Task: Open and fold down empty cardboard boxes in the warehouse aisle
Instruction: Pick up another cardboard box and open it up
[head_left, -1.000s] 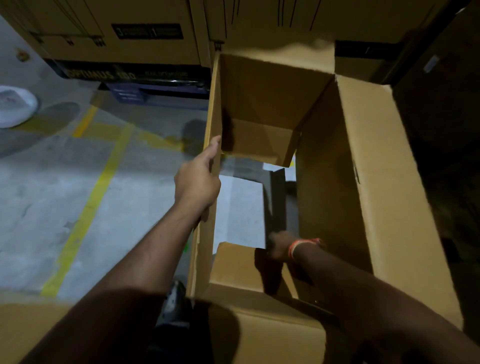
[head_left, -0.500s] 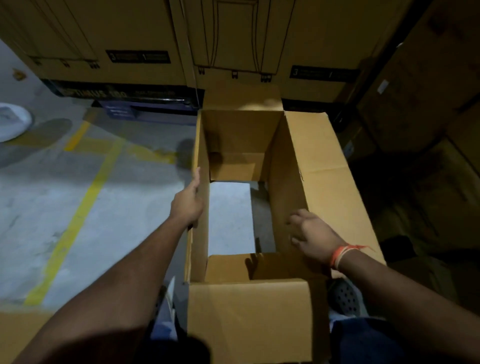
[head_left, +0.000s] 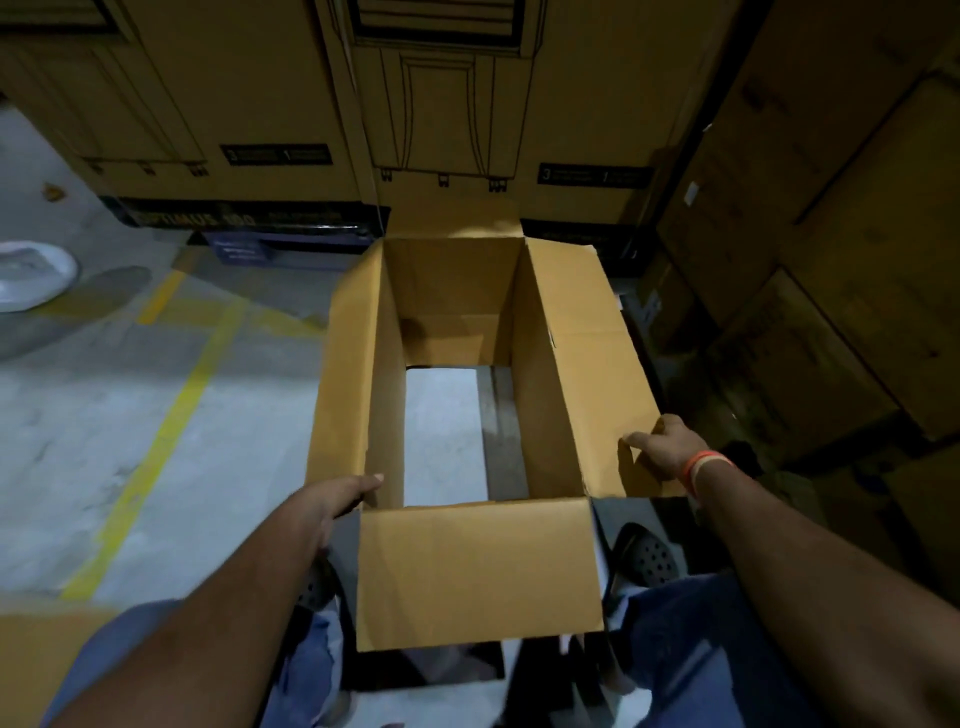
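Note:
An empty cardboard box (head_left: 571, 364) stands upright on the floor right in front of me, open at top and bottom, so the grey floor shows through it. All top flaps are folded outward; the near flap (head_left: 478, 571) hangs toward my legs. My left hand (head_left: 337, 499) rests on the near end of the left flap with fingers stretched flat. My right hand (head_left: 662, 452), with an orange wristband, pinches the near corner of the right flap.
Tall printed cartons (head_left: 441, 104) form a wall just behind the box, and more stacked cartons (head_left: 831, 260) stand at the right. Painted yellow lines (head_left: 156, 441) cross the concrete floor at left, beside a white bag (head_left: 31, 275). My feet are beside the box.
My right hand came out of the box and took the right flap's near corner. My left hand slid from the left wall's edge toward the near corner. The flaps now lie spread outward.

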